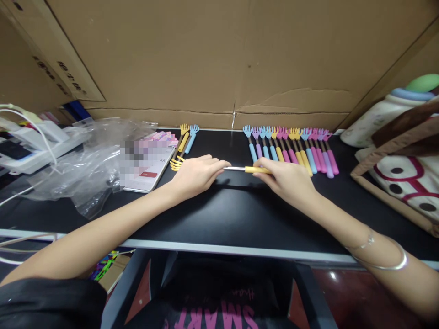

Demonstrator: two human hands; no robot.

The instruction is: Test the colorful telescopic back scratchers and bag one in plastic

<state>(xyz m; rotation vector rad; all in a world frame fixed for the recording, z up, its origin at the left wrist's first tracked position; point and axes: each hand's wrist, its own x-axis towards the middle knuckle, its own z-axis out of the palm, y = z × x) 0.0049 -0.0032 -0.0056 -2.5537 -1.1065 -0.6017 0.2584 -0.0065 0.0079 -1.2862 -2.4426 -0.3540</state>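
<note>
Between my two hands a yellow telescopic back scratcher (252, 169) is held level over the black table. My left hand (200, 174) is closed around its shaft near the claw end, and the yellow claw sticks out to the left of that hand. At the other end, my right hand (288, 176) grips the yellow handle. A stretch of bare metal rod shows in the gap between the hands. Behind my right hand lies a row of several back scratchers (284, 151) in blue, purple, yellow and pink. Two more, one yellow (183, 139) and one blue (192, 138), lie beyond my left hand.
On the left are a phone (151, 171), crumpled clear plastic bags (92, 160) and a white power strip (41, 146) with cables. At the right stand a bottle (380, 114) and a fabric bag (404, 178). A cardboard wall (206, 59) closes off the back.
</note>
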